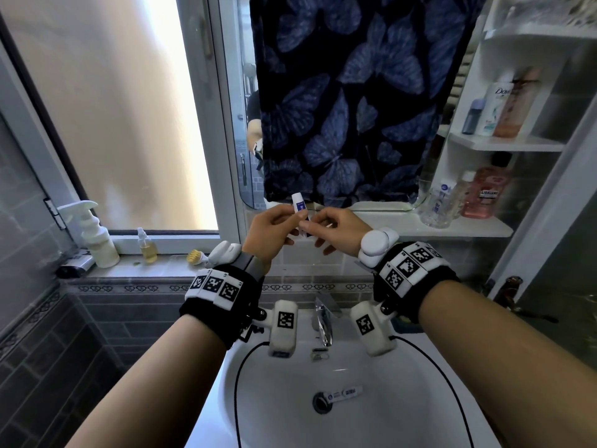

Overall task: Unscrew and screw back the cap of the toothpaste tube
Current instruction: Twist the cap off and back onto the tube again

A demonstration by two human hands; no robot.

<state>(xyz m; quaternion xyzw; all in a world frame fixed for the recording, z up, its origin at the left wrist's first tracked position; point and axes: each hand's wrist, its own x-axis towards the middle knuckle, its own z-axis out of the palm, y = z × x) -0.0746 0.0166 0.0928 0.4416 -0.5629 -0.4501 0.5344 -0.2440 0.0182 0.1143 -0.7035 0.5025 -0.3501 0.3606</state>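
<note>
— Holding the tube [298,202]: which hand is doing it, and where is the tube sitting?

— The left hand [269,232] is gripping it. Thumb and fingers are closing around the tube body, keeping it raised above the sink [381,399], in front of the lower edge of the dark butterfly cloth [349,101]. The crimped end is pointing up; the blue label is facing the camera.

— What is the right hand [339,229] doing?

— Its fingertips are pinching the lower end of the tube, where the cap would sit. The cap itself is hiding behind the fingers, so whether it is on or off cannot be told. Both hands are touching the tube and almost meeting each other.

— What is lying in the sink?

— A second small tube [344,393] is lying flat in the basin, just beside the drain [320,400]. The faucet [323,321] is standing at the back rim, between the two wrists.

— Anything else to report?

— Both wrists are wearing black bands with white marker blocks. A spray bottle [93,234] is standing on the window ledge to the left; bottles are filling the shelves [504,145] to the right.
</note>
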